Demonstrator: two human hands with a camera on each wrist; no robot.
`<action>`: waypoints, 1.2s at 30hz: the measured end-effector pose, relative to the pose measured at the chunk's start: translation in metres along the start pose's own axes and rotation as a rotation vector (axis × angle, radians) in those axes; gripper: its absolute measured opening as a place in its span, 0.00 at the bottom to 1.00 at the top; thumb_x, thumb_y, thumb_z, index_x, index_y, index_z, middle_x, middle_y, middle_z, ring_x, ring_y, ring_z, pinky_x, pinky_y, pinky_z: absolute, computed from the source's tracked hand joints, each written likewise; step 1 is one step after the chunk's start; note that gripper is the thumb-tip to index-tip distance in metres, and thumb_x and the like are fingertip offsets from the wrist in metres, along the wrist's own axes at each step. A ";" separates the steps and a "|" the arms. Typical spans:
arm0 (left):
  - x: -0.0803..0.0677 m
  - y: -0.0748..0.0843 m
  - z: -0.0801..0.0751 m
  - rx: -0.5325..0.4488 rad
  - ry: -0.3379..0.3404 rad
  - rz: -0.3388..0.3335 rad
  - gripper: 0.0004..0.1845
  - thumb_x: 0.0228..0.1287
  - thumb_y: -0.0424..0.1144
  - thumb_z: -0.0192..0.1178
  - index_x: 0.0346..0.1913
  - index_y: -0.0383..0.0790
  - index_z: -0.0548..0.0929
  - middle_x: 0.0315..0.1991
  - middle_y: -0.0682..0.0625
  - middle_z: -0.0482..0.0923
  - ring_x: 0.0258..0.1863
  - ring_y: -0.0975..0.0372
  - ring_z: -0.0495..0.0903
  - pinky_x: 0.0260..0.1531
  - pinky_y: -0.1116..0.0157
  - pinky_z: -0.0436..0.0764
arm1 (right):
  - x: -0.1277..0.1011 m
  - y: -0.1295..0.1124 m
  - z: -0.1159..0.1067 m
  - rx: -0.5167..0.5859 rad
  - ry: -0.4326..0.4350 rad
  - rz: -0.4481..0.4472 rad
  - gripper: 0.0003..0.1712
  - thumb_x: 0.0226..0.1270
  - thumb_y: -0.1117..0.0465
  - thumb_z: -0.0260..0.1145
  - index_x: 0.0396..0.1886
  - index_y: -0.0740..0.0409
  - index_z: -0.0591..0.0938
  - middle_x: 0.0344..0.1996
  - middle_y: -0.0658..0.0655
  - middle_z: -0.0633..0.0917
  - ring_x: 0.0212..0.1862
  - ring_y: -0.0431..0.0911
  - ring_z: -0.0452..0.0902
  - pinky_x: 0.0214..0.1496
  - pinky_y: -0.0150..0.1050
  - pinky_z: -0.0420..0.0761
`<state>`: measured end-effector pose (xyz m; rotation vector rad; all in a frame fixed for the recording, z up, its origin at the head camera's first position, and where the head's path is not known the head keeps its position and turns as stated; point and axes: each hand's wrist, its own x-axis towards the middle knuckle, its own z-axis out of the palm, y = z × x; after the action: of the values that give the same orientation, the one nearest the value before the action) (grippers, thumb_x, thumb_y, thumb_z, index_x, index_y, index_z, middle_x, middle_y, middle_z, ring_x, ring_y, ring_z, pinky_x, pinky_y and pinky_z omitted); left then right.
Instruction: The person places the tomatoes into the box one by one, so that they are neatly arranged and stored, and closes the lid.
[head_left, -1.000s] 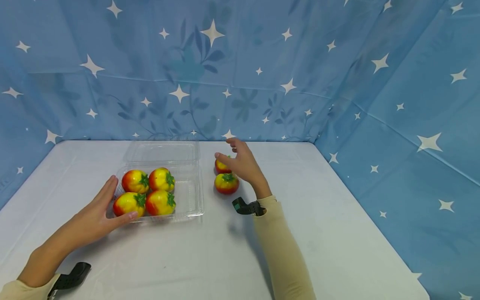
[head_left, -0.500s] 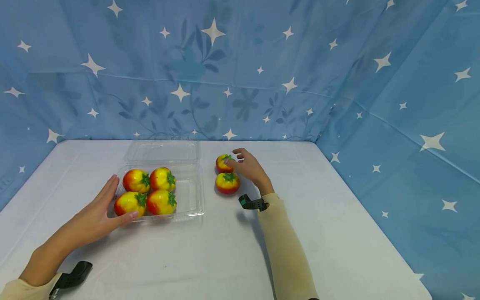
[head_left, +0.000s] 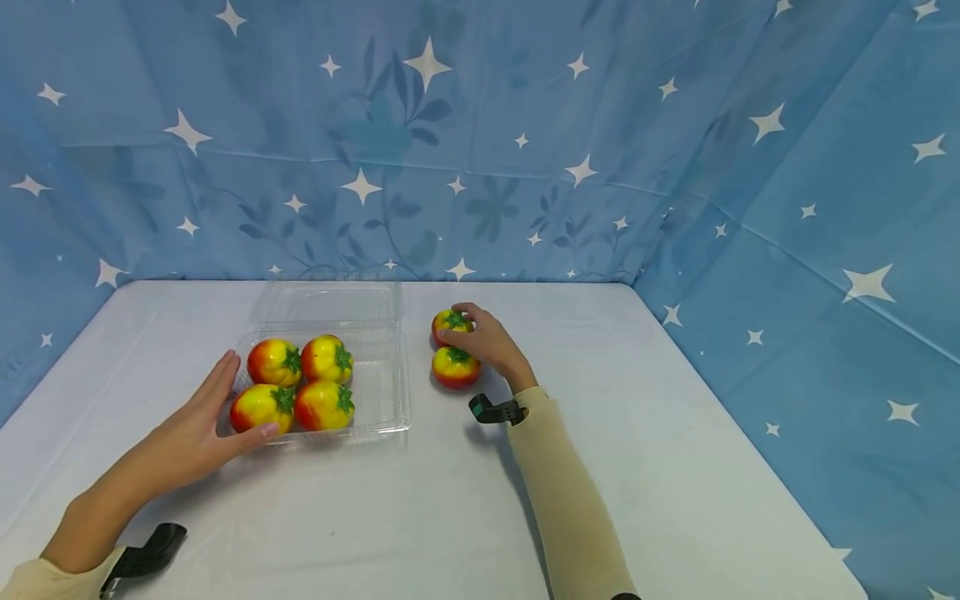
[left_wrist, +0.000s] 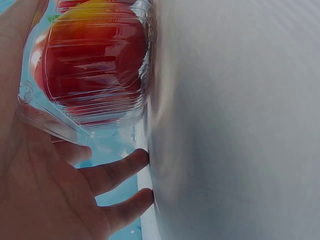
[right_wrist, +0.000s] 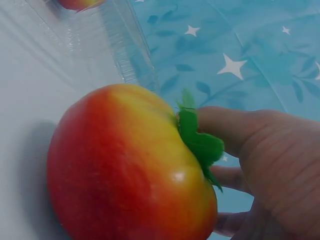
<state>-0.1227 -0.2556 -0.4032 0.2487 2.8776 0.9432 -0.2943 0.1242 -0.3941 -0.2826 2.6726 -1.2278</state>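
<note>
Four red-yellow tomatoes [head_left: 324, 406] sit in the open clamshell box [head_left: 381, 400], the left hand [head_left: 183, 432] spread wide at its side, while two remain on the surface [head_left: 675, 467], the near tomato [head_left: 455, 372] loose, the far tomato [head_left: 447, 320] seemingly in the grip of the right hand [head_left: 491, 342].

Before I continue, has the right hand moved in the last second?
Yes: in the head view, the right hand has come down the picture, away from the table's far edge and closer to the farther loose fruit.
</note>
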 end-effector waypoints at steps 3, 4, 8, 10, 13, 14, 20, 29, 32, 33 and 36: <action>0.001 -0.002 0.001 0.001 0.001 -0.001 0.61 0.61 0.64 0.60 0.77 0.38 0.28 0.77 0.39 0.22 0.74 0.36 0.36 0.59 0.28 0.52 | -0.001 -0.001 0.001 -0.007 0.009 -0.001 0.35 0.62 0.43 0.68 0.67 0.44 0.70 0.64 0.55 0.73 0.60 0.53 0.70 0.62 0.53 0.75; 0.001 -0.002 0.002 0.002 0.001 -0.002 0.62 0.61 0.64 0.60 0.77 0.38 0.28 0.77 0.39 0.22 0.74 0.36 0.36 0.59 0.27 0.52 | -0.001 -0.002 0.001 -0.009 0.012 -0.003 0.35 0.62 0.44 0.68 0.67 0.45 0.71 0.64 0.56 0.73 0.60 0.54 0.70 0.62 0.53 0.75; 0.001 -0.002 0.002 0.010 0.002 -0.007 0.62 0.61 0.64 0.60 0.77 0.38 0.28 0.77 0.38 0.22 0.74 0.36 0.36 0.58 0.27 0.53 | -0.001 -0.004 0.003 -0.009 0.044 0.014 0.33 0.62 0.47 0.69 0.66 0.45 0.71 0.65 0.57 0.72 0.60 0.54 0.70 0.62 0.52 0.76; 0.001 -0.002 0.002 0.012 0.001 -0.007 0.61 0.61 0.64 0.60 0.77 0.38 0.28 0.77 0.38 0.22 0.74 0.36 0.36 0.58 0.27 0.53 | -0.001 -0.005 0.005 -0.002 0.060 0.022 0.33 0.62 0.50 0.70 0.65 0.46 0.71 0.65 0.58 0.72 0.60 0.55 0.71 0.61 0.51 0.77; 0.001 -0.002 0.002 0.010 0.000 -0.007 0.61 0.61 0.64 0.60 0.77 0.38 0.28 0.77 0.38 0.22 0.74 0.35 0.36 0.58 0.27 0.52 | -0.001 -0.006 0.005 0.010 0.078 0.033 0.32 0.62 0.51 0.70 0.65 0.46 0.72 0.65 0.58 0.72 0.60 0.55 0.72 0.60 0.50 0.78; 0.001 -0.002 0.003 0.010 0.001 -0.007 0.61 0.61 0.64 0.60 0.77 0.38 0.28 0.77 0.38 0.22 0.74 0.35 0.36 0.58 0.27 0.52 | -0.001 -0.006 0.005 0.014 0.085 0.033 0.32 0.62 0.51 0.70 0.65 0.45 0.72 0.65 0.58 0.72 0.59 0.54 0.72 0.60 0.49 0.78; 0.001 -0.002 0.003 0.019 0.001 -0.009 0.62 0.61 0.64 0.60 0.77 0.38 0.28 0.77 0.38 0.22 0.74 0.35 0.37 0.58 0.27 0.53 | -0.002 -0.008 0.000 0.051 0.141 -0.005 0.30 0.64 0.51 0.68 0.65 0.44 0.71 0.64 0.56 0.73 0.59 0.53 0.71 0.62 0.50 0.76; 0.002 -0.002 0.002 0.023 0.000 -0.010 0.62 0.61 0.64 0.60 0.77 0.38 0.28 0.77 0.38 0.22 0.74 0.35 0.36 0.58 0.27 0.54 | -0.007 -0.022 -0.010 0.093 0.153 -0.139 0.36 0.63 0.51 0.69 0.70 0.42 0.69 0.63 0.57 0.72 0.60 0.52 0.72 0.60 0.48 0.78; 0.002 -0.002 0.002 0.013 0.001 -0.009 0.61 0.61 0.64 0.60 0.76 0.38 0.28 0.77 0.38 0.22 0.74 0.36 0.35 0.59 0.27 0.52 | -0.009 -0.027 -0.011 0.087 0.145 -0.193 0.36 0.63 0.51 0.68 0.71 0.41 0.69 0.62 0.55 0.72 0.57 0.52 0.72 0.57 0.46 0.80; 0.002 -0.002 0.002 0.012 0.002 -0.008 0.61 0.61 0.64 0.60 0.76 0.38 0.28 0.77 0.38 0.22 0.74 0.36 0.35 0.59 0.28 0.52 | -0.010 -0.028 -0.011 0.088 0.139 -0.215 0.36 0.64 0.51 0.68 0.71 0.41 0.68 0.62 0.54 0.72 0.58 0.51 0.71 0.57 0.46 0.79; 0.002 -0.002 0.003 0.010 0.003 -0.008 0.61 0.61 0.63 0.60 0.77 0.38 0.28 0.77 0.38 0.22 0.74 0.36 0.35 0.59 0.28 0.52 | -0.013 -0.033 -0.010 0.084 0.115 -0.263 0.35 0.65 0.51 0.67 0.71 0.38 0.68 0.64 0.52 0.70 0.59 0.50 0.69 0.59 0.47 0.78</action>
<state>-0.1244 -0.2552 -0.4064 0.2370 2.8840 0.9291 -0.2814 0.1136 -0.3615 -0.5830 2.7381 -1.4678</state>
